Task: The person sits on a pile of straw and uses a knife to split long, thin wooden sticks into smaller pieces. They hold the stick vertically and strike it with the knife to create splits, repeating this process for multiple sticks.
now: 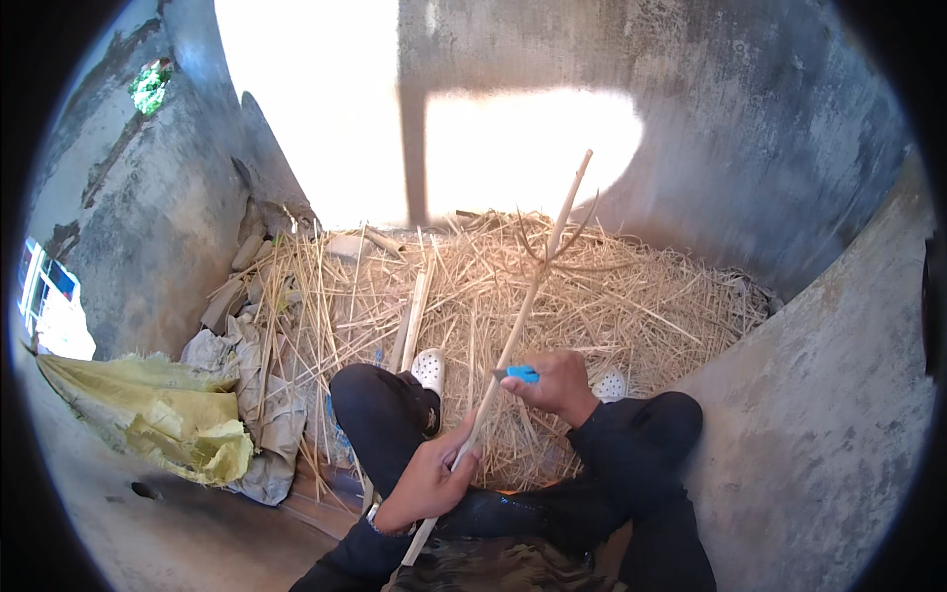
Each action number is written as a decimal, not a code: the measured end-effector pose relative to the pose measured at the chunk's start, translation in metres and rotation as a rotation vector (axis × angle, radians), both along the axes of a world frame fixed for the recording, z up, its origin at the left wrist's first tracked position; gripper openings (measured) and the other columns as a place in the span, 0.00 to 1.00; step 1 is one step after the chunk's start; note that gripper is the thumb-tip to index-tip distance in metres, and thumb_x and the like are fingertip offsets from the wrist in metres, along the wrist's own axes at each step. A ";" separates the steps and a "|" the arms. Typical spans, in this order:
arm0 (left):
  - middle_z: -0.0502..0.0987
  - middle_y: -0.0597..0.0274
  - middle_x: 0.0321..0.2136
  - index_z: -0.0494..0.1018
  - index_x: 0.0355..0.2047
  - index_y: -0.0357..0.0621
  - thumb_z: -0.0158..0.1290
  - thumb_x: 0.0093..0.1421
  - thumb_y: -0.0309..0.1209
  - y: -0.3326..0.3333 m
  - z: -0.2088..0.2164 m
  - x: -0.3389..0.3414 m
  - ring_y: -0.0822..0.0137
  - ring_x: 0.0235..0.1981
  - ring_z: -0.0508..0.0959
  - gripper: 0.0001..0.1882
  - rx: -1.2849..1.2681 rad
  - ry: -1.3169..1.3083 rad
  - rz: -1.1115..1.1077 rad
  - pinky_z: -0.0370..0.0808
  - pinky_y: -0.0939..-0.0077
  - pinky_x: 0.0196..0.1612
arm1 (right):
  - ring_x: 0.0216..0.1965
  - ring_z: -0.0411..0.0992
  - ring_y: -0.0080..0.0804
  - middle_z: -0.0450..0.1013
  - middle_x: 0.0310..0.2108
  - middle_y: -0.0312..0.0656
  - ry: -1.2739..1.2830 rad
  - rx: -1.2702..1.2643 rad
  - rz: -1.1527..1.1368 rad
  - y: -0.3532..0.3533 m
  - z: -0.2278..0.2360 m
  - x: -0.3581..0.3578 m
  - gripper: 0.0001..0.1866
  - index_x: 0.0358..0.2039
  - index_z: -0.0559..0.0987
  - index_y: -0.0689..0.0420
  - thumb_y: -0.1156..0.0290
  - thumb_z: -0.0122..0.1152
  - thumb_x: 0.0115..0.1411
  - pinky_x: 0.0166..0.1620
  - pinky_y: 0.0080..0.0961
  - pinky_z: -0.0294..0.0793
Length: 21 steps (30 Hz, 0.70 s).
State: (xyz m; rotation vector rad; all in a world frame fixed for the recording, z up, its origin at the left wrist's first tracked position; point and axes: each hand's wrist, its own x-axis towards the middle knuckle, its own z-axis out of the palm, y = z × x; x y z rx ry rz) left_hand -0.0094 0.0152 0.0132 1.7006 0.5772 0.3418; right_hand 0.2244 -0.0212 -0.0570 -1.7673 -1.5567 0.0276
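Note:
A long, pale bamboo stick [521, 321] slants up from my lap toward the far wall, with thin side twigs [545, 259] spreading from a joint in its upper part. My left hand [429, 481] is closed round the lower part of the stick, just above my lap. In my right hand [560, 383] is a small knife [521, 374] with a blue handle, gripped in closed fingers. Its short dark blade lies against the stick around mid-length, above my left hand. The fingers of my right hand partly hide the handle.
Loose straw and split strips [631, 296] cover the floor ahead. A yellow sack [163, 414] and a greyish cloth [271, 434] lie at the left. Concrete walls [760, 118] enclose the spot, one close on my right. My knees and white clogs [428, 370] flank the stick.

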 end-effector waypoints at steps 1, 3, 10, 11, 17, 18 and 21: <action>0.69 0.68 0.26 0.55 0.62 0.29 0.45 0.64 0.24 -0.001 -0.004 0.000 0.82 0.28 0.65 0.27 0.036 -0.031 0.014 0.66 0.85 0.30 | 0.13 0.69 0.44 0.64 0.09 0.42 -0.005 -0.026 -0.015 0.002 0.000 0.002 0.38 0.12 0.72 0.54 0.28 0.49 0.51 0.19 0.38 0.65; 0.68 0.68 0.25 0.56 0.62 0.29 0.45 0.64 0.24 -0.001 -0.001 0.002 0.82 0.27 0.65 0.26 -0.029 -0.033 0.042 0.66 0.86 0.30 | 0.13 0.68 0.43 0.64 0.08 0.42 -0.022 0.002 -0.033 0.007 0.010 0.004 0.38 0.12 0.73 0.53 0.28 0.49 0.52 0.19 0.39 0.64; 0.70 0.67 0.42 0.53 0.64 0.29 0.44 0.65 0.23 -0.002 0.008 -0.010 0.84 0.38 0.66 0.27 -0.170 0.072 -0.048 0.65 0.90 0.39 | 0.16 0.72 0.43 0.69 0.12 0.43 0.097 -0.128 -0.226 0.018 -0.001 0.031 0.34 0.15 0.76 0.53 0.32 0.49 0.55 0.22 0.41 0.67; 0.69 0.67 0.36 0.54 0.63 0.29 0.45 0.65 0.22 -0.003 0.005 -0.008 0.83 0.34 0.65 0.27 -0.141 0.039 -0.040 0.65 0.89 0.36 | 0.17 0.72 0.44 0.70 0.14 0.44 0.015 -0.181 -0.153 0.012 -0.009 0.022 0.33 0.18 0.78 0.52 0.32 0.48 0.56 0.23 0.40 0.68; 0.70 0.64 0.31 0.55 0.62 0.27 0.46 0.63 0.22 -0.005 0.009 -0.015 0.81 0.32 0.67 0.27 -0.054 0.066 -0.034 0.67 0.86 0.36 | 0.16 0.71 0.44 0.68 0.10 0.43 0.009 -0.122 -0.215 0.018 -0.002 0.037 0.33 0.20 0.81 0.49 0.31 0.47 0.55 0.22 0.39 0.68; 0.70 0.64 0.37 0.54 0.62 0.27 0.46 0.64 0.22 -0.007 0.006 -0.017 0.81 0.37 0.67 0.27 -0.054 0.067 -0.050 0.66 0.87 0.40 | 0.16 0.70 0.44 0.67 0.10 0.43 -0.032 -0.100 -0.260 0.021 -0.005 0.047 0.34 0.18 0.80 0.50 0.31 0.47 0.55 0.22 0.39 0.67; 0.71 0.64 0.43 0.53 0.63 0.27 0.46 0.64 0.22 -0.008 -0.002 -0.017 0.80 0.43 0.66 0.28 -0.070 0.073 -0.072 0.65 0.88 0.46 | 0.15 0.69 0.46 0.67 0.10 0.45 -0.174 -0.085 -0.385 0.030 -0.024 0.075 0.35 0.14 0.78 0.52 0.32 0.46 0.57 0.22 0.41 0.65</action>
